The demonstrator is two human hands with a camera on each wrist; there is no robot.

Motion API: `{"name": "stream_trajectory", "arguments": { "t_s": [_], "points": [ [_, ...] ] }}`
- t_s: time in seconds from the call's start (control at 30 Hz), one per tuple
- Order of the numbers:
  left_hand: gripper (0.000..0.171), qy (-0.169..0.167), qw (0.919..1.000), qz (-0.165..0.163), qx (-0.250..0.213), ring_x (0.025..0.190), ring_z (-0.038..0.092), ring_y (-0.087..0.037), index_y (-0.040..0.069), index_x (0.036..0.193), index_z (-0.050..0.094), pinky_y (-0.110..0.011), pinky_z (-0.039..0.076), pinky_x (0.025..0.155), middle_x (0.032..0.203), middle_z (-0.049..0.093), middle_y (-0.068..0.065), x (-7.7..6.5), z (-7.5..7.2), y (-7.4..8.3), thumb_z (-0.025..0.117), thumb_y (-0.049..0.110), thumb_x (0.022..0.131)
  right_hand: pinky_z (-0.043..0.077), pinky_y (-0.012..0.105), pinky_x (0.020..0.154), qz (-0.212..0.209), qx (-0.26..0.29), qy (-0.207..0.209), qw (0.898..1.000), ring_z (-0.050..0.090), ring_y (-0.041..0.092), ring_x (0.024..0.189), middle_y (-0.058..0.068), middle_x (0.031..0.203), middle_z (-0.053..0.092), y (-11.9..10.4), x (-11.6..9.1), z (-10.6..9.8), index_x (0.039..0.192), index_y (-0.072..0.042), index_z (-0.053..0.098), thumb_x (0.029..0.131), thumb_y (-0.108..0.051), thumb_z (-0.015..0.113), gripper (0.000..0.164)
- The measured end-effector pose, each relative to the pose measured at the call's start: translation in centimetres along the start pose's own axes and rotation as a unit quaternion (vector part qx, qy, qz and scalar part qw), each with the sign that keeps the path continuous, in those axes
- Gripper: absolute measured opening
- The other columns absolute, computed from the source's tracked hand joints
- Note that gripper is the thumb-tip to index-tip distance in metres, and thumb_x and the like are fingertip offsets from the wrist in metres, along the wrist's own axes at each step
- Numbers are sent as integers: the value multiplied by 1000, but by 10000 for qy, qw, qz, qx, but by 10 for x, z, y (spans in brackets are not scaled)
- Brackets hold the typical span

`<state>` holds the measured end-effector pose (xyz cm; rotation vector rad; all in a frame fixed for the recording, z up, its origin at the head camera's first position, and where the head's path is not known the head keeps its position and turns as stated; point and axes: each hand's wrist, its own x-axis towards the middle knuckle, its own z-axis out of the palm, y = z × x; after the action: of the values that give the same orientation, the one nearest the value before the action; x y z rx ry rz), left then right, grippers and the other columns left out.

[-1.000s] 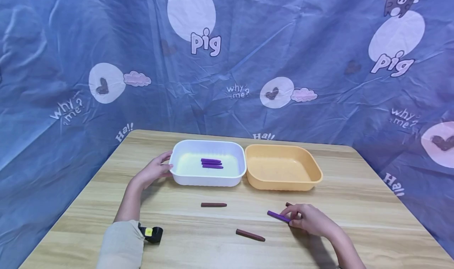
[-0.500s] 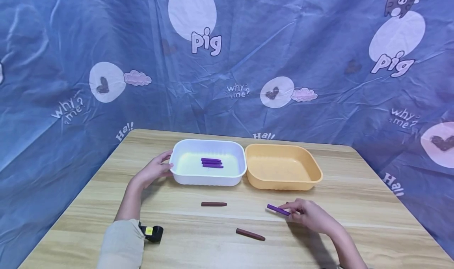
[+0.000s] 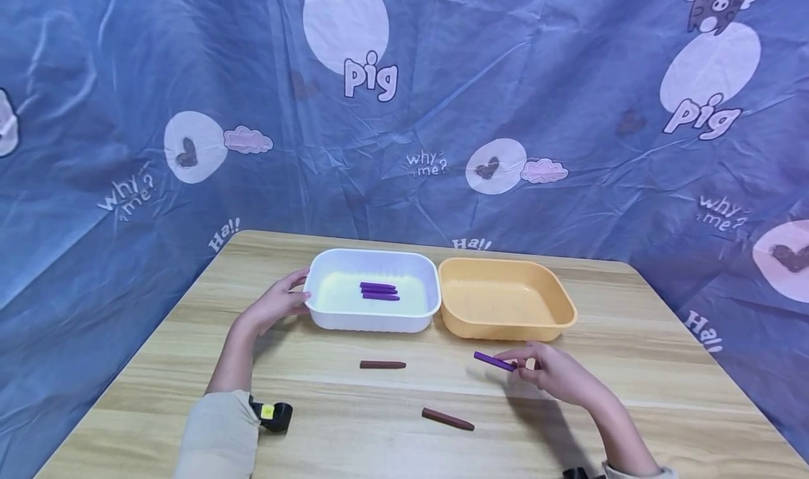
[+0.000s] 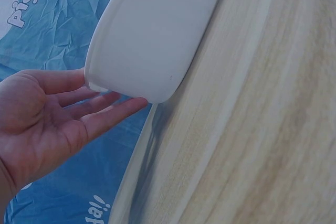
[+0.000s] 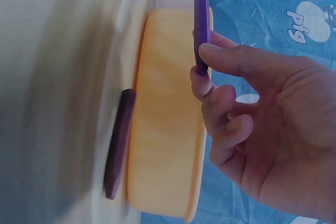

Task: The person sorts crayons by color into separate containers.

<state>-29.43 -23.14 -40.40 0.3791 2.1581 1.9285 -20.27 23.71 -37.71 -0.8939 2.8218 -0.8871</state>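
My right hand (image 3: 556, 372) pinches a purple crayon (image 5: 201, 30) between thumb and fingers, above the table in front of the orange tray (image 5: 165, 108). Below it, a dark brown crayon (image 5: 119, 142) lies beside that tray in the right wrist view. With fingers fairly straight, my left hand (image 4: 58, 108) touches the left end of the white tray (image 3: 373, 322). Several purple crayons (image 3: 380, 297) lie side by side inside the white tray. Two more brown crayons lie on the table: one crayon (image 3: 383, 364) before the white tray, another crayon (image 3: 447, 418) nearer me.
The two trays stand side by side at the back of the wooden table (image 3: 341, 430). A blue printed cloth (image 3: 411, 114) hangs behind and around it. A black wrist device (image 3: 273, 416) sits at my left sleeve.
My right hand has lifted the purple crayon and carried it away from me, toward the orange tray. My left hand stays at the white tray.
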Motion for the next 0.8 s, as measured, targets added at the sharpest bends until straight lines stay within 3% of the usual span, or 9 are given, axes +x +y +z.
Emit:
{"name": "stream_trajectory", "arguments": {
  "t_s": [0.37, 0.63, 0.8],
  "points": [
    [59, 41, 10000, 15, 9, 117, 36, -46, -13, 140, 3, -48, 42, 94, 139, 15, -35, 0, 1, 1, 37, -7, 92, 40, 20, 45, -475, -395, 240, 9978, 43, 2, 57, -10, 72, 48, -12, 21, -11, 105, -6, 70, 81, 2, 62, 27],
    [60, 24, 10000, 2, 35, 119, 34, -49, -13, 140, 3, -47, 43, 94, 139, 15, -36, 0, 0, 3, 37, -7, 92, 40, 20, 45, -222, -406, 122, 9989, 43, 3, 55, -7, 74, 48, -22, 40, -16, 108, -8, 69, 84, -1, 62, 26],
    [60, 45, 10000, -36, 20, 120, 31, -51, -13, 140, 2, -48, 42, 94, 139, 13, -36, -1, 0, 3, 37, -7, 92, 39, 21, 45, -288, -367, 155, 9988, 43, 4, 55, -7, 74, 49, -28, 56, -15, 106, -7, 69, 84, 1, 60, 25]
  ]
}}
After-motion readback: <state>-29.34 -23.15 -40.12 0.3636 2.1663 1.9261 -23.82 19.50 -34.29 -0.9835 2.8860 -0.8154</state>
